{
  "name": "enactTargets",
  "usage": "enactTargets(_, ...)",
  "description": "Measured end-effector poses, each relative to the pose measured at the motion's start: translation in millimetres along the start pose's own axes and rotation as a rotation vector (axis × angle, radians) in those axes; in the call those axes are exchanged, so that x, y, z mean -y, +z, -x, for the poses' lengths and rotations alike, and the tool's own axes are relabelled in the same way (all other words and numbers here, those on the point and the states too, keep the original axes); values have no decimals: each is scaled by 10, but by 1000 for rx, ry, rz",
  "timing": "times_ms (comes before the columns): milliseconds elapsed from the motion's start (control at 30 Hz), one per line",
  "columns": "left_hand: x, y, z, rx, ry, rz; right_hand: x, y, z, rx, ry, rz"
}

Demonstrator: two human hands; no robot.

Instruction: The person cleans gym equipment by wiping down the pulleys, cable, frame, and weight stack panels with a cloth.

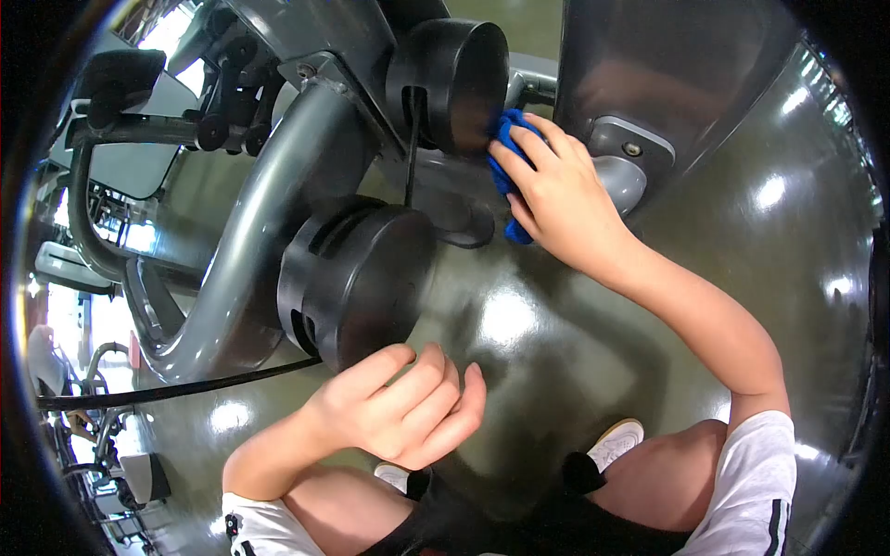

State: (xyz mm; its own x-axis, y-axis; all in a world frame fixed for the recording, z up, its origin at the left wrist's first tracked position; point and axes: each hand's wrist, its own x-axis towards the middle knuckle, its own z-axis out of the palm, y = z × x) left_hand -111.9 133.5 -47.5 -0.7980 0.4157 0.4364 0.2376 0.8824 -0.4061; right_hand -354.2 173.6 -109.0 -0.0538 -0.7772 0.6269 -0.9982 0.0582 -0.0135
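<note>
1. White sleeves (756,463) are framing the near edge, and from them I am extending both bare arms over the machine.
2. With the right hand (556,185) I am holding a bunched blue cloth (499,173), my fingers bending over it and pressing it beneath them at the right edge of the far black housing (477,88); I cannot tell whether cloth and housing are touching.
3. My left hand (399,408) is hovering with its fingers loosely curled and slightly spread, pinching nothing visible, just beside the near black housing (380,287); contact there is unclear.
4. One dark cable (411,162) is running between the two housings, while a black strap (222,381) is stretching left from the near one.
5. Farther out, a thick silver tube (269,204) is slanting on the left, a glossy grey panel (667,65) is rising at far right, and white shoes (616,445) are resting on the shiny floor (519,389).
</note>
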Motion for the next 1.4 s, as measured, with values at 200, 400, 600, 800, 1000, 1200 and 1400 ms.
enactTargets(200,-117,178,35,30,95,127,-205,-20,75,-35,-197,-140)
enactTargets(400,-164,316,39,43,120,163,-157,-254,155,-8,-220,248)
enactTargets(600,-170,335,24,78,119,230,-11,-460,252,135,-101,528)
enactTargets(800,-188,292,28,134,137,218,-164,-3,52,-61,-66,147)
enactTargets(1000,-243,287,30,160,142,242,-260,98,-271,309,189,-110)
enactTargets(1200,-243,319,9,174,159,237,-242,-1,-26,193,24,-42)
enactTargets(1400,-238,361,-1,196,159,250,-192,-32,251,38,-174,20)
